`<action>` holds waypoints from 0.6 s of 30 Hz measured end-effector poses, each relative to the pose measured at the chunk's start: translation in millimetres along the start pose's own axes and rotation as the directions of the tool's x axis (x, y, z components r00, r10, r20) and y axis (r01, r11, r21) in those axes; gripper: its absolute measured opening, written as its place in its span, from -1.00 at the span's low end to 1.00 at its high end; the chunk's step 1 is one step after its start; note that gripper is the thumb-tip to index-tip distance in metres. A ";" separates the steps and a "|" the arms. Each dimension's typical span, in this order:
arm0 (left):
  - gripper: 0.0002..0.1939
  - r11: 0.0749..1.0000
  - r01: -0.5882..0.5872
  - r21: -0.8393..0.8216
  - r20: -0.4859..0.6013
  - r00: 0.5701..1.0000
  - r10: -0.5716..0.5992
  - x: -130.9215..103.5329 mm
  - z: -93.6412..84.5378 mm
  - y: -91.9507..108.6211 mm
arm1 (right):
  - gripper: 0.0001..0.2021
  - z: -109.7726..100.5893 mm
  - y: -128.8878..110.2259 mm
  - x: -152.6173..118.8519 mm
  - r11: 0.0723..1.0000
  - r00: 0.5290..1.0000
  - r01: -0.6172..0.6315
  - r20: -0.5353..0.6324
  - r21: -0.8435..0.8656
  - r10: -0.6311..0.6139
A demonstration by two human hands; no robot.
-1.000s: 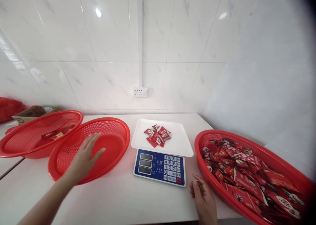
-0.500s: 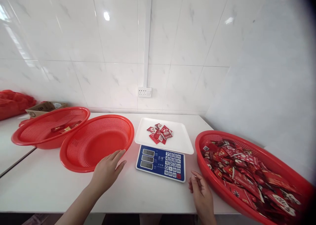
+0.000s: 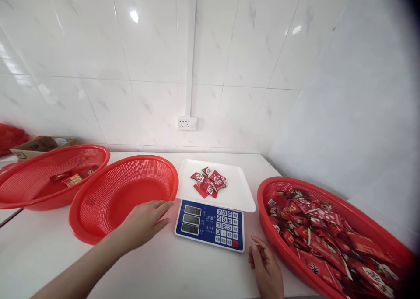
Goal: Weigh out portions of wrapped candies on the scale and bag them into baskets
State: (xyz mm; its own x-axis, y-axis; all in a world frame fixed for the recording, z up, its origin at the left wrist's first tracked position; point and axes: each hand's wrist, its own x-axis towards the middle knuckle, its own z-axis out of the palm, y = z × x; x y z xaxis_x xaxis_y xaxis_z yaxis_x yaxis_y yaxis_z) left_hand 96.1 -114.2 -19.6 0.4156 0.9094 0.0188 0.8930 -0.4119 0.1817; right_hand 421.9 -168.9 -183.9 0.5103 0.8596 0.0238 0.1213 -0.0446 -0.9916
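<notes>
My left hand [image 3: 146, 222] is open over the near right rim of the middle red basket [image 3: 123, 159], its fingers stretched toward the scale and nothing in them. On the scale's white tray [image 3: 239, 189] lies a small pile of red packets [image 3: 211, 183]. The scale's blue keypad panel [image 3: 210, 224] faces me, with three grey displays. My right hand [image 3: 264, 262] rests between the scale and the right red basket [image 3: 328, 187], fingers loosely curled; whether they hold anything is hidden. That basket is full of red packets [image 3: 321, 233].
Another red basket [image 3: 36, 203] at the left holds a few packets [image 3: 74, 179]. Behind it are a cardboard box [image 3: 39, 146] and a red bag [image 3: 11, 138]. A tiled wall with a socket [image 3: 187, 123] stands behind the white table [image 3: 157, 272].
The view has shifted, so the baskets and scale appear a little lower and further left. My left hand has moved slightly toward the scale; the packets on the tray look the same.
</notes>
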 end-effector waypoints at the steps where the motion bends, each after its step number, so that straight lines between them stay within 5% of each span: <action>1: -0.59 0.999 -0.028 0.019 0.012 1.000 0.028 9.9 -8.1 1.2 | -0.42 0.2 0.6 0.1 1.000 1.000 -0.003 -0.001 -0.003 0.003; 5: -0.60 0.991 -0.128 0.029 0.043 0.991 0.126 66.3 -27.4 9.1 | -0.44 1.6 0.0 -1.7 0.999 1.000 0.009 -0.021 -0.037 -0.010; 10: -0.52 0.977 -0.215 0.001 0.126 0.969 0.213 129.8 -16.6 17.4 | -0.45 1.6 -4.6 -6.9 0.998 0.999 0.006 -0.041 -0.065 -0.009; 13: -0.25 0.967 -0.253 0.002 0.187 0.951 0.248 128.3 -9.7 15.2 | -0.49 0.1 -5.3 -8.8 0.997 0.999 0.002 -0.037 -0.076 -0.005; 18: -0.01 0.960 -0.274 0.058 0.269 0.930 0.250 74.7 -10.8 -0.3 | -0.54 -2.4 -3.8 -8.9 0.996 1.000 -0.005 -0.021 -0.091 0.003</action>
State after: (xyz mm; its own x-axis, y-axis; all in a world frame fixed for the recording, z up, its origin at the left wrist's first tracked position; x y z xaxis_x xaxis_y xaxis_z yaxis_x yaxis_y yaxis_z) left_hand 125.1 -45.5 -7.6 0.6561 0.7272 -0.2018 0.7530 -0.6483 0.1123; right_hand 418.9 -177.6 -180.1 0.5287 0.8485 0.0235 0.1957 -0.0950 -0.9761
